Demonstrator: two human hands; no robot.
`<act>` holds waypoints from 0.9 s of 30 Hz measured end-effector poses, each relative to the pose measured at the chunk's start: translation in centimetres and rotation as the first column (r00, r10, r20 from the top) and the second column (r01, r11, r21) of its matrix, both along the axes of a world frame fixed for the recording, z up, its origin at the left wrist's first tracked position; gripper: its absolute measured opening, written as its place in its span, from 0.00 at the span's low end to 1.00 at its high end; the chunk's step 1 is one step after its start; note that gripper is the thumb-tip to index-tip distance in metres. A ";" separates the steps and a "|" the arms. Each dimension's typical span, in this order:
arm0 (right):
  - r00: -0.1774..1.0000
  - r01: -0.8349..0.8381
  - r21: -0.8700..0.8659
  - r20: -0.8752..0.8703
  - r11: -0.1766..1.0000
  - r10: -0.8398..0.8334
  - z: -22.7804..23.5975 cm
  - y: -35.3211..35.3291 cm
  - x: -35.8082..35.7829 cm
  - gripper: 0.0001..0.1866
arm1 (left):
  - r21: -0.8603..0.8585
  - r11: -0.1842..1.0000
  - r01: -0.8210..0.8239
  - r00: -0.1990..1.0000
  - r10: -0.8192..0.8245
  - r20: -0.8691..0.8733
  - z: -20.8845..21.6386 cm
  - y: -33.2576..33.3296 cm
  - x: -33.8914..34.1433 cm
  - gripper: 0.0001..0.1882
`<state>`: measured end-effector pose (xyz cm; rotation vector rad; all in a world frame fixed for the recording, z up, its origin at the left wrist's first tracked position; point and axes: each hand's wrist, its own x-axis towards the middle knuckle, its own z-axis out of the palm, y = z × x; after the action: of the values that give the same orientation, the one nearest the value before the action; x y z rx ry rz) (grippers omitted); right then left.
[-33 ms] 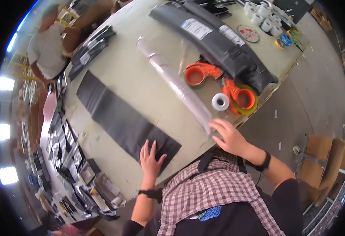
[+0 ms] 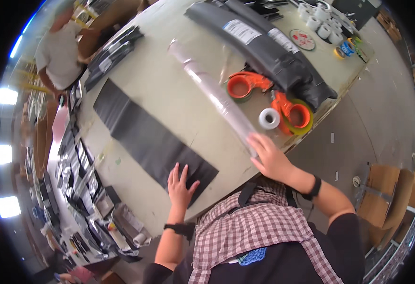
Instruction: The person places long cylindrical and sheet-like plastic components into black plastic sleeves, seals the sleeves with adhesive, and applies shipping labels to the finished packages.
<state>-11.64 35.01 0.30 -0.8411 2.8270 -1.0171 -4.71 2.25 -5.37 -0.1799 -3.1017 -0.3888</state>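
My left hand (image 2: 180,185) lies with its fingers spread on the near end of a flat black plastic mailing bag (image 2: 146,136), which stretches away to the far left across the table. My right hand (image 2: 270,155) is over the near end of a long roll wrapped in clear, pinkish film (image 2: 215,98). Its fingers are extended and lie along the roll's end; they do not wrap round it. The roll lies slanted on the table, apart from the bag.
Two orange tape dispensers (image 2: 239,87) and a white roll (image 2: 269,118) stand right of the film-wrapped roll. Behind them lie large black packed parcels (image 2: 269,52). White label rolls (image 2: 324,31) are at the far right. A person (image 2: 58,57) stands at the far left.
My right hand has moved slightly forward and left, further over the near end of the film-wrapped roll. My left hand stays on the black bag.
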 end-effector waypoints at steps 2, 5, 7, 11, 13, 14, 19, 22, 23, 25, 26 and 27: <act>0.966 0.187 0.239 -0.223 0.953 -0.134 -2.9 -3.8 -1.8 0.43 | 0.078 0.997 0.006 1.000 -0.007 0.009 0.1 -1.8 -0.8 0.32; 0.928 0.371 0.560 -0.193 0.741 -0.320 -2.9 -8.2 -5.1 0.50 | 0.016 0.999 0.028 0.991 -0.026 -0.128 0.4 -4.6 -0.8 0.29; 0.900 0.424 0.597 -0.194 0.681 -0.390 -3.3 -8.3 -7.3 0.50 | 0.019 1.000 -0.005 1.000 0.006 -0.020 1.0 -5.7 -0.6 0.26; 0.742 0.386 0.144 0.538 0.911 -0.399 -3.6 -4.5 -6.5 0.47 | 0.020 0.998 0.056 0.986 -0.052 -0.161 -0.3 -7.1 -0.4 0.19; 0.640 0.410 -0.252 0.764 0.876 -0.080 -2.3 -4.9 -2.8 0.49 | 0.039 0.999 0.030 0.979 -0.022 -0.205 -0.7 -6.3 -0.7 0.18; 0.588 0.435 -0.317 0.809 0.843 0.001 -0.6 -5.4 0.0 0.49 | 0.043 0.999 -0.009 0.982 0.017 -0.186 -0.3 -5.8 -0.6 0.19; 0.712 0.140 -0.178 0.702 0.974 0.026 2.1 -1.0 10.6 0.42 | 0.126 0.986 -0.112 0.952 0.143 -0.270 -0.3 -4.9 -2.1 0.12; 0.696 0.036 -0.071 0.717 0.997 0.026 1.7 1.7 15.3 0.42 | 0.477 0.839 -0.263 0.951 0.308 -0.019 -3.0 -6.8 -5.0 0.10; 0.689 0.009 -0.037 0.725 0.999 0.021 2.1 2.0 16.2 0.42 | 0.579 0.737 -0.348 0.932 0.341 0.125 -3.8 -7.9 -5.9 0.11; 0.738 -0.040 -0.019 0.673 0.999 0.042 2.0 3.3 17.6 0.39 | 0.569 0.724 -0.389 0.919 0.347 0.188 -4.2 -8.5 -6.9 0.13; 0.738 -0.045 -0.019 0.673 0.999 0.046 1.7 4.0 18.0 0.39 | 0.665 0.562 -0.492 0.870 0.353 0.346 -3.8 -8.5 -7.3 0.12; 0.819 -0.074 0.035 0.573 0.997 0.041 1.3 4.8 18.3 0.38 | 0.753 0.380 -0.537 0.841 0.315 0.441 -3.5 -8.4 -7.2 0.11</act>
<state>6.69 39.79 1.56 -0.4947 2.2875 -0.9721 -11.87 -6.16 -8.88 0.7310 -2.4927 -1.9288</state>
